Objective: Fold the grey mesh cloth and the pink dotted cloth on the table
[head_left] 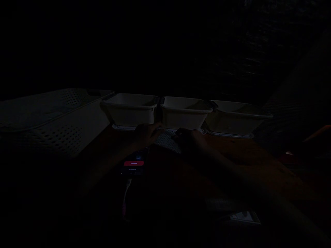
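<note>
The picture is very dark. Between my hands lies a flat grey piece with a fine textured pattern (168, 140); I cannot make out whether it is cloth or plastic sheet. My left hand (146, 135) is at its left edge, fingers bent in a closed grip. At the right edge, my right hand (191, 139) is closed on it with curled fingers, partly lost in shadow. Directly behind the hands stands the middle white basin (184, 119). Below my left hand a phone (133, 168) with a lit red button lies on the wooden table (232, 151).
A left basin (134, 115) and a right basin (232, 122) flank the middle one, with pale trays or lids under them. A large perforated basket (90, 127) stands far left. A white cable (126, 189) runs from the phone. Near the front right lies a small pale card-like item (244, 217).
</note>
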Demonstrator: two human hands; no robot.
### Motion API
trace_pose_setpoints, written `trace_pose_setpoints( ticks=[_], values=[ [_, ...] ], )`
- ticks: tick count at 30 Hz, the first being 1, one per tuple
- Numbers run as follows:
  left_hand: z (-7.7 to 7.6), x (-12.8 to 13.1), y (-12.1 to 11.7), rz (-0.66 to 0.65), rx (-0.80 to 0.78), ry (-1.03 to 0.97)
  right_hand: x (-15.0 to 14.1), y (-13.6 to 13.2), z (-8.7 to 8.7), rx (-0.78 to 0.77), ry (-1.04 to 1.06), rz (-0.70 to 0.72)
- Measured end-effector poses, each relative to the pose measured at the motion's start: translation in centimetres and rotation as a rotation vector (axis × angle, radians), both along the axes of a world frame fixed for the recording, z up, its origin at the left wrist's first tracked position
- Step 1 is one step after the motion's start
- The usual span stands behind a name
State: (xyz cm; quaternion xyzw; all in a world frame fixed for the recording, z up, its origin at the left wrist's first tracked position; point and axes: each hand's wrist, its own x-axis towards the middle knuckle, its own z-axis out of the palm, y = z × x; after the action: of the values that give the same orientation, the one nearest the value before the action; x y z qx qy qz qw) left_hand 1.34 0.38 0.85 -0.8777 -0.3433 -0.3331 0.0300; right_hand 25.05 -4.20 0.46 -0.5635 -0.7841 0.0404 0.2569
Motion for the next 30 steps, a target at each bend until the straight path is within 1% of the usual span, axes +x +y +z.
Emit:
trace_pose_setpoints(
  ticks=[2, 6, 11, 16, 22, 24, 27, 30],
  values=[
    [0.0, 0.0, 0.1, -0.001, -0.008, -0.034, 0.3, 0.1, 0.2, -0.003, 0.021, -0.010],
    [0.0, 0.0, 0.2, 0.017, -0.012, -0.063, 0.6, 0.4, 0.5, 0.008, 0.042, 0.012],
    [0.2, 0.0, 0.0, 0.021, -0.005, -0.078, 0.9, 0.5, 0.7, -0.005, 0.013, -0.026],
    [0.3, 0.0, -0.1, 0.002, -0.043, -0.101, 1.3, 0.7, 0.7, 0.034, 0.000, 0.022],
    [0.1, -0.1, 0.0, 0.012, -0.003, -0.081, 1.5, 0.6, 0.9, 0.029, -0.024, 0.004],
    [0.0, -0.1, 0.0, 0.006, 0.019, -0.075, 1.5, 0.2, 1.1, 0.024, 0.024, 0.059],
    [0.1, 0.1, -0.2, 0.007, 0.059, -0.060, 1.4, -0.4, 1.4, 0.013, 0.107, 0.200],
    [0.0, 0.2, -0.4, -0.008, 0.079, -0.054, 1.2, -0.5, 0.9, 0.003, 0.080, 0.278]
  ],
)
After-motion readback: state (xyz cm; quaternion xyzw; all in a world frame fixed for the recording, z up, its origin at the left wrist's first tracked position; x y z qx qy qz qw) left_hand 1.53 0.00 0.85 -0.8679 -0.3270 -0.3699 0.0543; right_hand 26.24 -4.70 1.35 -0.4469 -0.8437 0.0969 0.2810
